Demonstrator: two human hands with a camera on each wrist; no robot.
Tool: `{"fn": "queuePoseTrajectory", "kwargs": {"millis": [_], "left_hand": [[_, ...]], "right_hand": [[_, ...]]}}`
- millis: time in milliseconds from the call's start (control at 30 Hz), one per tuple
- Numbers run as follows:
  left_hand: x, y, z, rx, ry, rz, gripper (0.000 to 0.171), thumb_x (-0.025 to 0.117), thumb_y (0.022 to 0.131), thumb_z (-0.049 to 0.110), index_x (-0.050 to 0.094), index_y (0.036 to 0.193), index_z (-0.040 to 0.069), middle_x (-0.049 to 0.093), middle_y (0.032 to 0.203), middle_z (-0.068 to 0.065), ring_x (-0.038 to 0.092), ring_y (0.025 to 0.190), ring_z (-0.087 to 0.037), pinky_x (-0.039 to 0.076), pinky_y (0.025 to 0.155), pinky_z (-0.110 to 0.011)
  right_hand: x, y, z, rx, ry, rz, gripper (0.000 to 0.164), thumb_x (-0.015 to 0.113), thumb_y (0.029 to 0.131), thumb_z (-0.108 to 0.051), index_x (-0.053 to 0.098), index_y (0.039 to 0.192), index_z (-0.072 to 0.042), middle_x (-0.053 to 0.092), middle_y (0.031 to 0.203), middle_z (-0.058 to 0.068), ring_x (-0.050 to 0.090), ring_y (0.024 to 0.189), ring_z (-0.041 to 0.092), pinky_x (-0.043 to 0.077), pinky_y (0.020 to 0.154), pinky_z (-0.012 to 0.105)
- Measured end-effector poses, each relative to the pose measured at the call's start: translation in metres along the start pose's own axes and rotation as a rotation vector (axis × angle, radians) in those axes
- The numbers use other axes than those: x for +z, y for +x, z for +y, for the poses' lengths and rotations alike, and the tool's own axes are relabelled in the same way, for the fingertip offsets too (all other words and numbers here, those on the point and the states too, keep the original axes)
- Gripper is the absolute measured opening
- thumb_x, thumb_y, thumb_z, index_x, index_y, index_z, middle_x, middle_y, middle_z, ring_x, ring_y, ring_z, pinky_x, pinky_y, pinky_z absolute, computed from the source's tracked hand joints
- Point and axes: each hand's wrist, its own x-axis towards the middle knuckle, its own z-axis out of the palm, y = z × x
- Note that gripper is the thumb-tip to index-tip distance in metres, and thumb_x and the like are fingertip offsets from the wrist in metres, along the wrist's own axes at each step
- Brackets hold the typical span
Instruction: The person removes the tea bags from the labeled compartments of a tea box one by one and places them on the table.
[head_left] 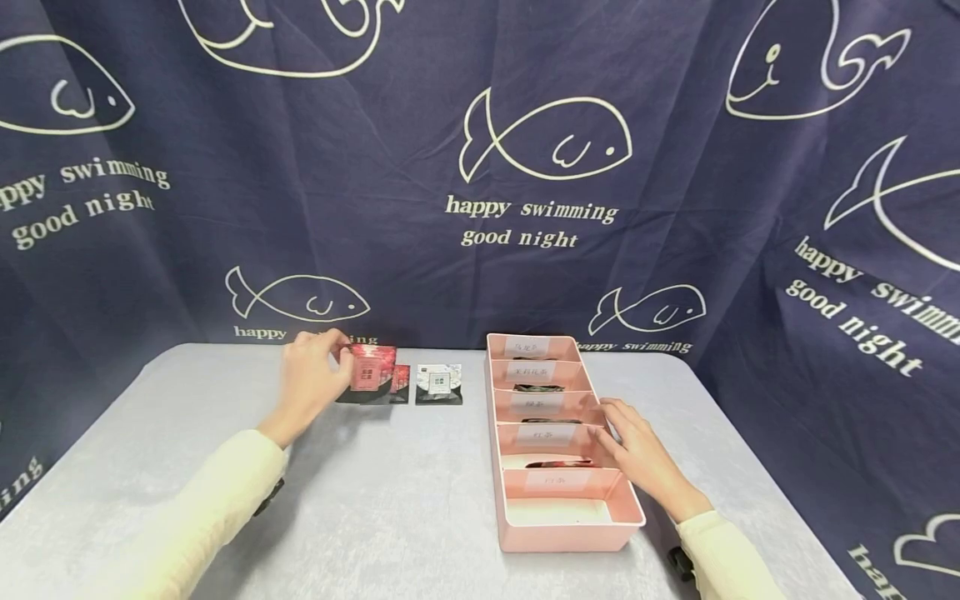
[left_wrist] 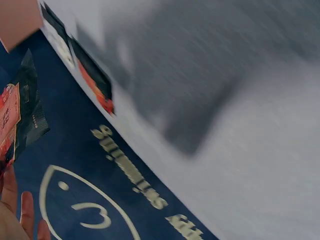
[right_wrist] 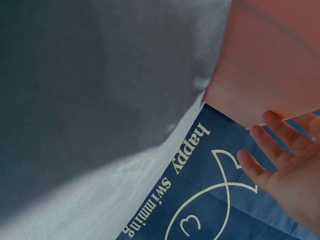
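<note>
My left hand (head_left: 311, 375) pinches a red and black tea sachet (head_left: 372, 371) by its edge, above the far left of the table. In the left wrist view this sachet (left_wrist: 22, 112) hangs tilted near the fingers. Partly behind it is another red and black sachet (head_left: 402, 385); a white and black one (head_left: 438, 385) lies beside that. My right hand (head_left: 641, 450) rests at the right rim of a pink divided box (head_left: 566, 537), its thumb over the rim. Relaxed, spread fingers (right_wrist: 280, 132) show beside the box's outer wall in the right wrist view.
The box has several labelled compartments in a row; a red sachet (head_left: 558, 463) stands in the second from the front, and dark sachets (head_left: 538, 387) show farther back. A grey table (head_left: 360, 517) lies below, backed by a dark blue fish-print curtain (head_left: 420, 167).
</note>
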Motion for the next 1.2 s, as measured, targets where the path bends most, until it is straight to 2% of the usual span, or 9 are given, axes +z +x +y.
{"fn": "queuePoseTrajectory", "kwargs": {"millis": [200, 433, 633, 733, 867, 1000, 1200], "left_hand": [[-0.004, -0.001, -0.025, -0.073, 0.053, -0.045, 0.013, 0.053, 0.074, 0.016, 0.062, 0.075, 0.007, 0.062, 0.061, -0.007, 0.050, 0.069, -0.030, 0.033, 0.066, -0.046], [-0.008, -0.004, -0.048, -0.149, 0.097, -0.102, 0.017, 0.051, 0.075, 0.017, 0.062, 0.076, 0.004, 0.059, 0.061, -0.011, 0.049, 0.070, -0.034, 0.033, 0.067, -0.049], [-0.008, -0.006, -0.058, -0.224, 0.109, -0.216, 0.022, 0.048, 0.078, 0.018, 0.063, 0.086, 0.004, 0.060, 0.067, -0.011, 0.050, 0.075, -0.035, 0.031, 0.069, -0.048], [-0.007, -0.005, -0.059, -0.247, 0.098, -0.256, 0.023, 0.048, 0.079, 0.018, 0.063, 0.090, 0.004, 0.064, 0.075, -0.013, 0.051, 0.079, -0.035, 0.030, 0.070, -0.047], [-0.004, -0.004, -0.060, -0.264, 0.084, -0.281, 0.023, 0.047, 0.081, 0.017, 0.062, 0.092, 0.003, 0.066, 0.084, -0.016, 0.051, 0.083, -0.037, 0.030, 0.070, -0.048], [-0.001, -0.003, -0.062, -0.262, 0.095, -0.284, 0.022, 0.046, 0.082, 0.016, 0.061, 0.091, 0.003, 0.065, 0.080, -0.016, 0.052, 0.085, -0.039, 0.031, 0.072, -0.051], [0.004, -0.007, -0.067, -0.231, 0.132, -0.288, 0.024, 0.046, 0.084, 0.015, 0.061, 0.095, 0.000, 0.065, 0.083, -0.019, 0.052, 0.086, -0.044, 0.034, 0.072, -0.055]], "right_hand": [[-0.002, 0.000, -0.002, 0.036, -0.045, -0.043, 0.033, 0.056, 0.087, -0.018, 0.055, 0.114, 0.002, 0.055, 0.118, 0.019, 0.049, 0.112, 0.036, 0.038, 0.089, 0.055], [-0.002, 0.000, -0.002, 0.032, -0.082, -0.060, 0.034, 0.054, 0.089, -0.020, 0.054, 0.116, 0.000, 0.055, 0.119, 0.017, 0.049, 0.112, 0.033, 0.038, 0.087, 0.052], [-0.003, 0.000, -0.004, 0.042, -0.085, -0.069, 0.036, 0.054, 0.089, -0.020, 0.053, 0.118, 0.002, 0.054, 0.121, 0.018, 0.048, 0.114, 0.035, 0.037, 0.088, 0.053], [-0.003, 0.000, -0.004, 0.044, -0.085, -0.071, 0.037, 0.054, 0.089, -0.020, 0.053, 0.118, 0.003, 0.054, 0.121, 0.020, 0.048, 0.114, 0.036, 0.037, 0.089, 0.053], [-0.003, 0.000, -0.004, 0.045, -0.086, -0.064, 0.036, 0.055, 0.088, -0.019, 0.053, 0.117, 0.003, 0.055, 0.120, 0.020, 0.048, 0.114, 0.036, 0.037, 0.089, 0.053], [-0.002, 0.000, -0.003, 0.042, -0.085, -0.059, 0.036, 0.055, 0.088, -0.019, 0.054, 0.116, 0.003, 0.055, 0.120, 0.020, 0.048, 0.113, 0.036, 0.037, 0.088, 0.053], [-0.001, -0.001, -0.001, 0.045, -0.079, -0.059, 0.036, 0.055, 0.088, -0.018, 0.053, 0.116, 0.003, 0.055, 0.120, 0.020, 0.048, 0.114, 0.036, 0.037, 0.089, 0.053]]}}
